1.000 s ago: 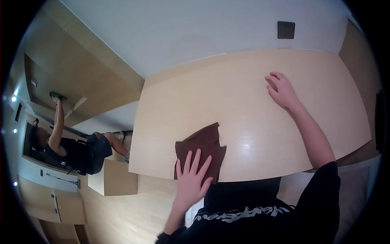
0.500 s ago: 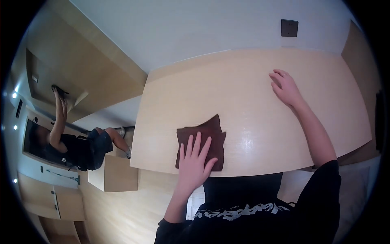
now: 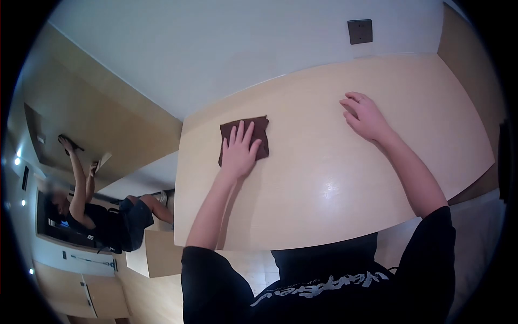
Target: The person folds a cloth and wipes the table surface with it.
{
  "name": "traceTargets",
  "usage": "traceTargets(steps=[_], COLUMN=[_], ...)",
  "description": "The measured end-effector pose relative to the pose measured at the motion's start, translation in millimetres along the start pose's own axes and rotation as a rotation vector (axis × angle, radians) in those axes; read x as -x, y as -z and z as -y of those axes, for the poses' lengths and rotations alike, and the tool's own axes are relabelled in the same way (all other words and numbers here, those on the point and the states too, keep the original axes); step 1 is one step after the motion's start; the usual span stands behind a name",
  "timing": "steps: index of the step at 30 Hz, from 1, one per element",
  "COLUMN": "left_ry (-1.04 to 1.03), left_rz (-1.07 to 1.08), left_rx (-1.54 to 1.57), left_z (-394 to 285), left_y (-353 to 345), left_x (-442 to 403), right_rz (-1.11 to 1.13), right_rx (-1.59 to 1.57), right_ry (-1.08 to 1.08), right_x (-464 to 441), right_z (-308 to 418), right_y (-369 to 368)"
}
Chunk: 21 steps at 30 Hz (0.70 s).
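Note:
My left hand (image 3: 237, 155) lies flat with fingers spread on a dark brown cloth (image 3: 260, 129), pressing it to the light wooden tabletop (image 3: 302, 178). The cloth is near the left back part of the table, its upper and right edges showing past my fingers. Toward the right back, my right hand (image 3: 366, 116) rests on the tabletop with its fingers loosely bent and apart, holding nothing.
A dark socket plate (image 3: 360, 32) is on the wall behind the table. At the left, another person (image 3: 108, 221) reaches both hands to a wooden panel (image 3: 81, 102), one on a dark object. A wooden box (image 3: 156, 254) stands near that person.
My left hand and the cloth have moved away from the table's front edge toward the wall. My right hand keeps about the same pose. The other person's hands have moved apart.

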<state>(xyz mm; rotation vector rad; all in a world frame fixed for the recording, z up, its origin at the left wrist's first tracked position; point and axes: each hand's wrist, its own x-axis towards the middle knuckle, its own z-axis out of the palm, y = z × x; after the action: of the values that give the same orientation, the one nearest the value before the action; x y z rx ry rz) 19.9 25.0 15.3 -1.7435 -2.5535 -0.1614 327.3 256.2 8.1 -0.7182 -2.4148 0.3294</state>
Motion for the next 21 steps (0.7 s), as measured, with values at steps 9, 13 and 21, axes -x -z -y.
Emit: traceTargets(steps=[9, 13, 21], left_ry=[0.253, 0.317, 0.211], left_rz=[-0.005, -0.02, -0.015], left_rx=[-0.007, -0.001, -0.007], left_z=[33.3, 38.2, 24.1], left_y=[-12.5, -19.4, -6.7], left_x=[-121.3, -137.1, -72.1], right_rz=[-0.024, -0.035, -0.029], right_rx=[0.0, 0.007, -0.013], right_ry=[0.019, -0.001, -0.021], right_x=[1.8, 9.0, 17.4], right_z=[-3.2, 4.2, 10.4], right_y=[-3.8, -1.0, 11.9])
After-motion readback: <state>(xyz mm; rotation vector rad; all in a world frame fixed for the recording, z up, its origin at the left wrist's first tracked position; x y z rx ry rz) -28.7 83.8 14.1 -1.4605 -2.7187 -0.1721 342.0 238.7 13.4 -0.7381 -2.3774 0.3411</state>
